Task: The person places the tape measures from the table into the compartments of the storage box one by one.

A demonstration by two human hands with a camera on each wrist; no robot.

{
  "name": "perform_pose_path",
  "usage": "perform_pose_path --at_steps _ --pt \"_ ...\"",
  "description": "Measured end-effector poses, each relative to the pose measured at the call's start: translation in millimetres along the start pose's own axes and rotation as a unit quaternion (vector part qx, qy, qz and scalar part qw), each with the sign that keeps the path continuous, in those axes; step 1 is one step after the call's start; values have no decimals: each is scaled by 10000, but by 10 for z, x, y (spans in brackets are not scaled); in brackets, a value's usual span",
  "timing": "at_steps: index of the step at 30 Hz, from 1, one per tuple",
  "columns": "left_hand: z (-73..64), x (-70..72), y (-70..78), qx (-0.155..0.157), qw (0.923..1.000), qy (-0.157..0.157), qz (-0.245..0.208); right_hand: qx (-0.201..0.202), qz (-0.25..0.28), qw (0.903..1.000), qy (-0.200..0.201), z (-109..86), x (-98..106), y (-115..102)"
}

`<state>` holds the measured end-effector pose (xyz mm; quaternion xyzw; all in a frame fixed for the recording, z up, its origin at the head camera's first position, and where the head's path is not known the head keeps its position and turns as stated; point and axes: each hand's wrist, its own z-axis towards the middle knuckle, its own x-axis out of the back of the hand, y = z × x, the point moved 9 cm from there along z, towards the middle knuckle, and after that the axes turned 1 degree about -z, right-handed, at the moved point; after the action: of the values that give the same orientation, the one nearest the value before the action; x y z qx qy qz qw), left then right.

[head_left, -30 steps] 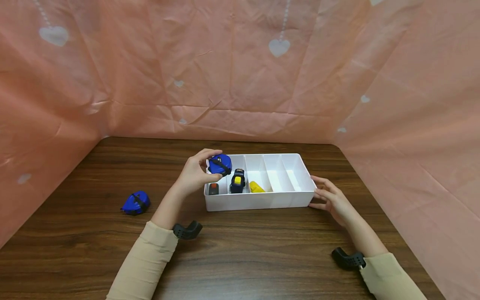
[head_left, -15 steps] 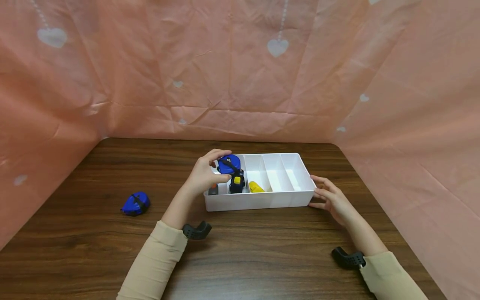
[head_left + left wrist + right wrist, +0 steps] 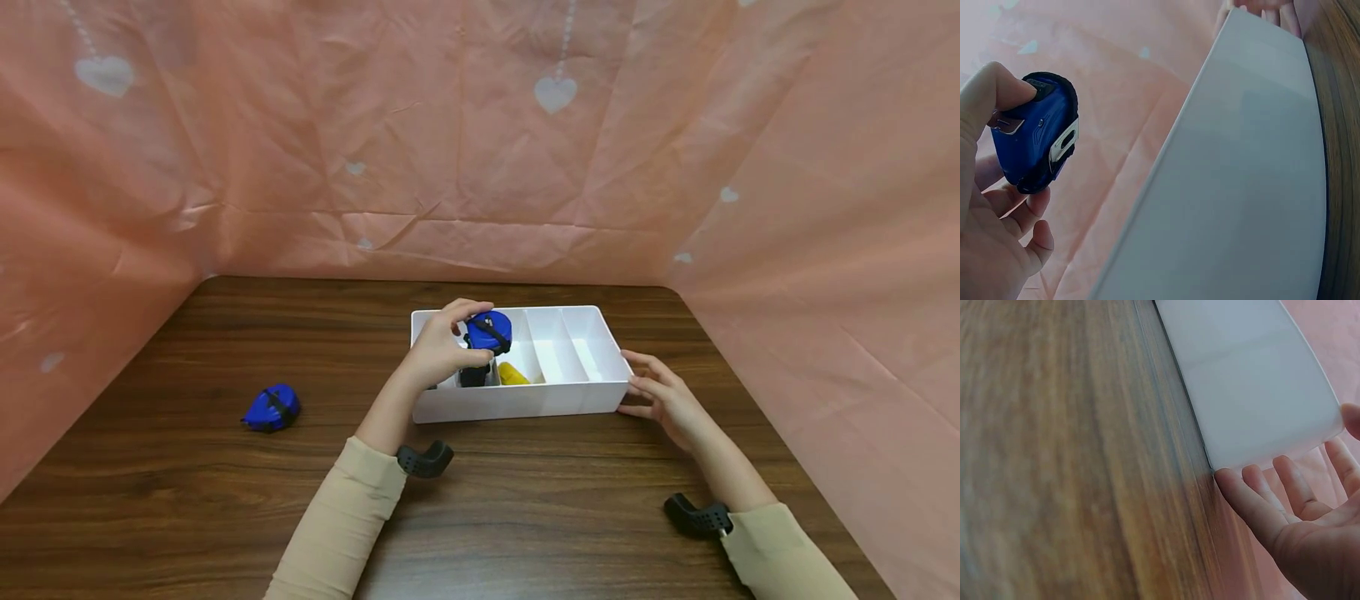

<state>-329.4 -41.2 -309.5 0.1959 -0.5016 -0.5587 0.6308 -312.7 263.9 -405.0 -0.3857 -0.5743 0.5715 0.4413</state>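
My left hand (image 3: 444, 348) grips a blue tape measure (image 3: 491, 331) with black trim between thumb and fingers, over the white divided box (image 3: 525, 402). The left wrist view shows the tape measure (image 3: 1035, 134) raised above the rim, with a silver metal clip on its side. Below it, partly hidden by the hand, a dark tape measure (image 3: 474, 377) sits in a compartment. A yellow object (image 3: 513, 374) lies in the compartment to its right. My right hand (image 3: 667, 402) touches the box's right end, its fingertips against the end wall (image 3: 1266, 447).
A second blue tape measure (image 3: 272, 407) lies on the wooden table (image 3: 187, 492), left of the box. Thin dividers (image 3: 570, 346) split the box into several compartments. Pink cloth (image 3: 450, 167) with white hearts encloses the back and sides.
My left hand has carried the blue tape measure rightward across the box, from the leftmost compartment toward the one with the yellow object. The right hand and box stay in place.
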Motion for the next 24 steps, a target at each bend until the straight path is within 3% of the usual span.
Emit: perform_pose_path --at_steps 12,24 --pt "80 -219 50 66 9999 -66 68 -6 -3 10000 13 3 3 3" --pt "136 -464 94 -126 9996 -236 -101 31 2 10000 -8 2 -7 0"
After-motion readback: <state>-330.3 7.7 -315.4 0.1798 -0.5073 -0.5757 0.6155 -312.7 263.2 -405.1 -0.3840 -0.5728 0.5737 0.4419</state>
